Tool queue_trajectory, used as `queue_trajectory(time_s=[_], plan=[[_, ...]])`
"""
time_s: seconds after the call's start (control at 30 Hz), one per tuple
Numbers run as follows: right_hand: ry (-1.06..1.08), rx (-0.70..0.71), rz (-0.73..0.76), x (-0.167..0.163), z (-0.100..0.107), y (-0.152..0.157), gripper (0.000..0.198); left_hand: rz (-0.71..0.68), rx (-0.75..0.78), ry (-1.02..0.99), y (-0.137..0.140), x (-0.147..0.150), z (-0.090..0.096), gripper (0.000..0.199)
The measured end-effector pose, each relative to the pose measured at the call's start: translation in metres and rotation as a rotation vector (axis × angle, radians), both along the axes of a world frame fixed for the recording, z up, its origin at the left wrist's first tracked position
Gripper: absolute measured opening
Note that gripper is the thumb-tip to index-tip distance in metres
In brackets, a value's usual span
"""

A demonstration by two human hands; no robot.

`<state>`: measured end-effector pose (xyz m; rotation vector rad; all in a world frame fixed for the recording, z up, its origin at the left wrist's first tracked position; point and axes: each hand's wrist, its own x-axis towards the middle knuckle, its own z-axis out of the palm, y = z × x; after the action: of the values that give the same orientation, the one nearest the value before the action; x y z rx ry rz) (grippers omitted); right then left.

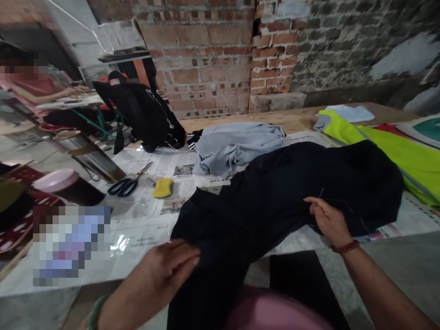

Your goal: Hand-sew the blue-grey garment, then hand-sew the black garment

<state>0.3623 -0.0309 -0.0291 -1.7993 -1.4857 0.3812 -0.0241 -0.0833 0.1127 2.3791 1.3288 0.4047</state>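
The worktop is covered with newspaper. A black cloth lies across its middle and hangs over the near edge. Behind it lie a grey cloth, a yellow-green vest and a black bag. The left hand rests flat on the black cloth (fingers together, holding nothing). The right hand pinches a fold of it, with a thin thread beside the fingers. Scissors and a yellow sponge lie at the left.
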Motion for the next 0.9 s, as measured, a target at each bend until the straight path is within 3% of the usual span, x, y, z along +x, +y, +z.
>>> queue_trajectory(time_s=[0.07,0.17,0.27,0.3,0.33,0.4,0.53,0.67,0.77,0.9], plan=[[0.011,-0.005,-0.009,0.001,0.000,0.000,0.035,-0.148,-0.282,-0.074,-0.009,0.026,-0.007,0.025],[0.020,-0.012,-0.011,0.003,-0.002,0.001,0.034,-0.276,-0.520,-0.160,-0.027,0.058,-0.046,0.030],[0.019,-0.004,-0.019,0.003,-0.002,0.002,0.033,-0.097,-0.455,-0.058,-0.037,0.071,-0.102,0.036],[0.022,0.000,-0.020,0.003,-0.002,0.003,0.033,-0.065,-0.454,0.016,-0.039,0.071,-0.119,0.030],[0.028,0.004,-0.019,0.003,-0.001,0.003,0.033,-0.079,-0.487,0.058,-0.041,0.070,-0.133,0.020],[0.044,0.004,-0.014,0.003,0.000,0.004,0.034,-0.067,-0.473,0.033,-0.044,0.066,-0.152,0.024],[0.081,-0.009,-0.031,0.002,0.001,0.004,0.035,0.046,-0.269,-0.030,-0.048,0.065,-0.162,0.022],[0.107,0.006,-0.031,0.002,-0.001,0.005,0.034,0.170,-0.145,0.049,-0.042,0.070,-0.165,0.026],[0.093,0.006,-0.005,0.002,-0.003,0.006,0.036,0.070,-0.111,0.253,-0.034,0.060,-0.168,0.019],[0.020,0.029,0.028,0.002,-0.005,0.008,0.037,-0.069,-0.153,0.473,-0.031,0.013,-0.168,0.031]])
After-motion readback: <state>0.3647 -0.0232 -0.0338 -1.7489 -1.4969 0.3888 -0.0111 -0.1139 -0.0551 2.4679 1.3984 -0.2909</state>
